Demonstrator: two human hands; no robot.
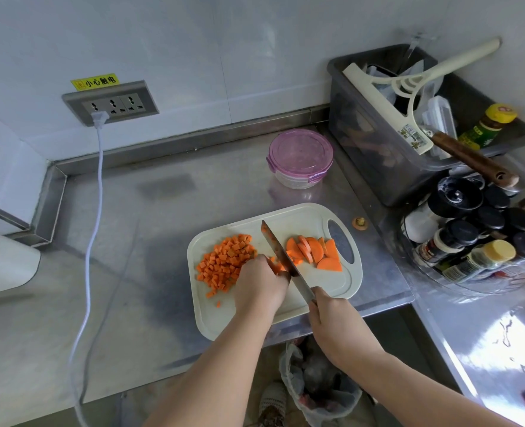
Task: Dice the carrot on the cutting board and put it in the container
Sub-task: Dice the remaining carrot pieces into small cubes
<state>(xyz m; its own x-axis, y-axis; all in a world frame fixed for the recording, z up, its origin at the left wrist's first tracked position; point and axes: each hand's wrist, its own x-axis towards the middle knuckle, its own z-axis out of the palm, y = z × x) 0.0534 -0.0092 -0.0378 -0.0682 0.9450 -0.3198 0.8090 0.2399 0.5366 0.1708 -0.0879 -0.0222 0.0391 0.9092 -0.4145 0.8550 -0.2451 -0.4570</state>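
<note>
Under left fingers (265,262), carrot piece (278,268), knife (281,252) beside

Steel desk (131,241) carrying a pale cutting board (211,318) at its near edge, with a purple-lidded container (300,157) behind the board, a carrot end (359,222) just beside its handle hole, a grey bin (375,155) beyond its right corner, and a white cable (85,303) trailing to its left.

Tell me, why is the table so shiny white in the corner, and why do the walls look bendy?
Head view: bright light glares off the steel counter at lower right; the wide-angle lens curves the straight backsplash; the diced carrot looks sharp.
</note>
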